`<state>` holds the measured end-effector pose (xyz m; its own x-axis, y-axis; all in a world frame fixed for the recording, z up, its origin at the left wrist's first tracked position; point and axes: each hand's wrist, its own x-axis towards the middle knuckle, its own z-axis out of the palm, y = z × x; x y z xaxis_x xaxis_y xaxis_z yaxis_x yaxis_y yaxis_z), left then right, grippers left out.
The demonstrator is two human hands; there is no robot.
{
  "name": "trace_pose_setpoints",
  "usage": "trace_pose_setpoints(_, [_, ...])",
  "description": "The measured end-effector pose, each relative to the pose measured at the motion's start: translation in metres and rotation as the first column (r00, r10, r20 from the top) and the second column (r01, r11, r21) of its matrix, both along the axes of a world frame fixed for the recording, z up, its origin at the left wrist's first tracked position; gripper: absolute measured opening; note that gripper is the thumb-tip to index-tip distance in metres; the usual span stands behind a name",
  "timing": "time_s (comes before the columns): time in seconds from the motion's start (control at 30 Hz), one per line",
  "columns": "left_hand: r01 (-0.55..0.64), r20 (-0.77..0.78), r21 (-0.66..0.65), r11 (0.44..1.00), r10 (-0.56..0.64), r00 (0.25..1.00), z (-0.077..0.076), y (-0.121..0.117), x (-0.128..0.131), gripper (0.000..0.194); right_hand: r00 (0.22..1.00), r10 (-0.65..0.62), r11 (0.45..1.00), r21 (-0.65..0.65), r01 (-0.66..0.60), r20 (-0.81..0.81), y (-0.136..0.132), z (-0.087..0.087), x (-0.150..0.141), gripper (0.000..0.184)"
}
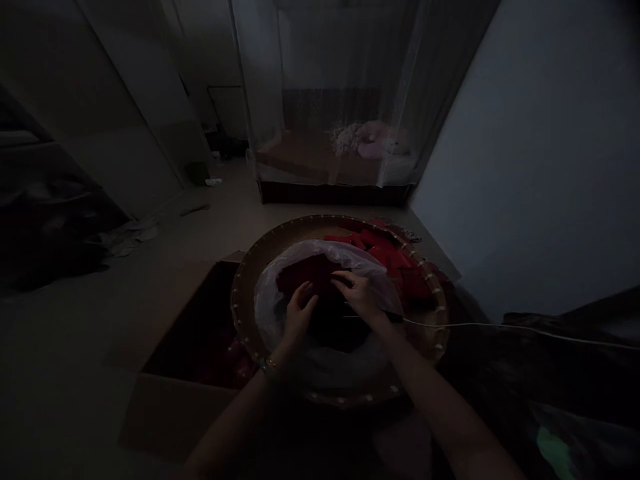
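Dark red material [313, 275] lies on a crumpled, whitish plastic sheet [270, 303] inside a round woven bamboo tray [241, 293]. My left hand [299, 312] is over the near left part of the red material, its thumb and fingers curved and apart. Opposite it, my right hand [357, 295] has thumb and fingertips drawn close together at the material. Whatever they pinch is too dark to make out. Under my right wrist lies a dark object [393, 317] with a thin pale cord [480, 325] running off to the right.
Bright red pieces [383, 250] fill the tray's far right side. To the left, an open cardboard box [170, 393] holds shiny red items [243, 370]. A netted bed [300, 153] stands beyond, and a pale wall [545, 147] rises at right. The room is very dim.
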<state>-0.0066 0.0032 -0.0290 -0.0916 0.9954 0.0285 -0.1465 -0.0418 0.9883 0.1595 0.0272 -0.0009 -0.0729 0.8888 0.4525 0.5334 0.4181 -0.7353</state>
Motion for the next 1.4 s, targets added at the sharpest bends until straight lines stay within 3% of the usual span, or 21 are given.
trace_pose_setpoints(0.07, [0.027, -0.107, -0.014, 1.0, -0.028, 0.994, 0.0, -0.001, 0.001, 0.036, 0.995, 0.005, 1.0, -0.027, -0.007, -0.098, -0.01, 0.001, -0.003, 0.033])
trace_pose_setpoints(0.17, [0.015, -0.221, -0.05, 0.999, -0.026, 0.975, -0.002, -0.004, 0.0, 0.024, 0.997, 0.02, 1.0, -0.015, -0.021, -0.07, -0.018, -0.002, -0.009, 0.039])
trace_pose_setpoints(0.3, [-0.031, -0.263, -0.02, 0.999, 0.024, 0.964, -0.002, -0.006, -0.001, 0.024, 0.996, -0.054, 0.991, 0.127, 0.045, 0.066, -0.024, -0.004, -0.016, 0.034])
trace_pose_setpoints(0.4, [-0.027, -0.273, -0.001, 1.0, 0.026, 0.962, -0.001, -0.006, -0.001, 0.025, 0.993, -0.089, 0.975, 0.213, 0.071, 0.074, -0.027, -0.003, -0.019, 0.03])
trace_pose_setpoints(0.57, [-0.004, -0.272, 0.008, 1.0, 0.006, 0.962, -0.003, -0.007, -0.002, 0.022, 0.993, -0.119, 0.989, 0.091, 0.12, -0.013, -0.02, 0.0, -0.015, 0.018])
trace_pose_setpoints(0.67, [0.006, -0.283, 0.018, 1.0, -0.001, 0.959, -0.005, -0.007, -0.002, 0.021, 0.985, -0.144, 0.989, 0.041, 0.141, 0.098, -0.017, 0.005, -0.008, 0.016])
trace_pose_setpoints(0.77, [0.025, -0.306, 0.027, 0.999, -0.015, 0.952, -0.006, -0.008, -0.002, 0.022, 0.94, -0.185, 0.977, 0.156, 0.145, 0.287, -0.023, 0.011, -0.003, 0.014])
trace_pose_setpoints(0.87, [0.038, -0.358, 0.031, 0.999, -0.024, 0.933, -0.007, -0.007, -0.002, 0.022, 0.915, -0.066, 0.979, 0.205, -0.018, 0.397, -0.03, 0.013, -0.003, 0.019])
trace_pose_setpoints(0.93, [0.057, -0.38, 0.033, 0.998, -0.04, 0.924, -0.009, -0.007, -0.002, 0.022, 0.928, 0.019, 0.985, 0.153, -0.081, 0.371, -0.03, 0.01, -0.003, 0.016])
trace_pose_setpoints(1.13, [0.102, -0.389, 0.033, 0.994, -0.081, 0.918, -0.008, -0.007, -0.004, 0.021, 0.971, -0.089, 0.982, -0.146, 0.123, 0.221, -0.019, 0.002, 0.006, 0.01])
trace_pose_setpoints(1.3, [0.134, -0.348, 0.048, 0.99, -0.109, 0.931, 0.001, -0.002, -0.013, 0.024, 0.993, -0.054, 0.997, -0.051, 0.06, 0.101, -0.022, 0.006, 0.015, 0.003])
trace_pose_setpoints(1.4, [0.143, -0.335, 0.006, 0.99, -0.133, 0.933, 0.001, 0.001, -0.018, 0.022, 0.992, -0.046, 0.999, -0.01, 0.047, 0.116, -0.025, 0.004, 0.016, 0.004])
